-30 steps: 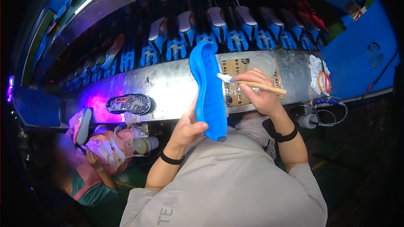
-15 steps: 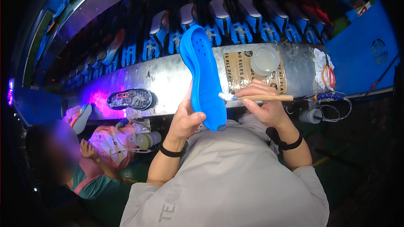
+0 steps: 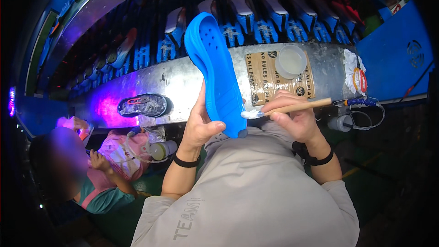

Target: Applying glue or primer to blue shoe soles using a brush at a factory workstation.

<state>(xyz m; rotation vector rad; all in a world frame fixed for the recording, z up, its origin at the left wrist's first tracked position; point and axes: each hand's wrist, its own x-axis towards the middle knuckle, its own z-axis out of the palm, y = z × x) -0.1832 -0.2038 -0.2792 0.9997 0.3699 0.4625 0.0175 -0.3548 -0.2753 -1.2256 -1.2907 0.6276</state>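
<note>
Two bare hands sit mid-view on my screen: the left hand grasps a blue shoe sole low on its left wall, thumb over the rim, the other fingers mostly hidden behind, while the right hand pinches the wooden handle of a brush. Its white bristles meet the sole's right rim or sit just beside it; I can't quite tell from this angle. I judge the sole light and springy, like moulded foam, apt to flex, slick where wet, so I'd take it by the outer side wall. It is held up before the grey shirt, partly over the metal bench, its long axis running from the dark-tipped near end up and slightly left, perforated end pointing away. Beyond, a translucent cup stands on a brown sheet; leftward lies a dark sole.
</note>
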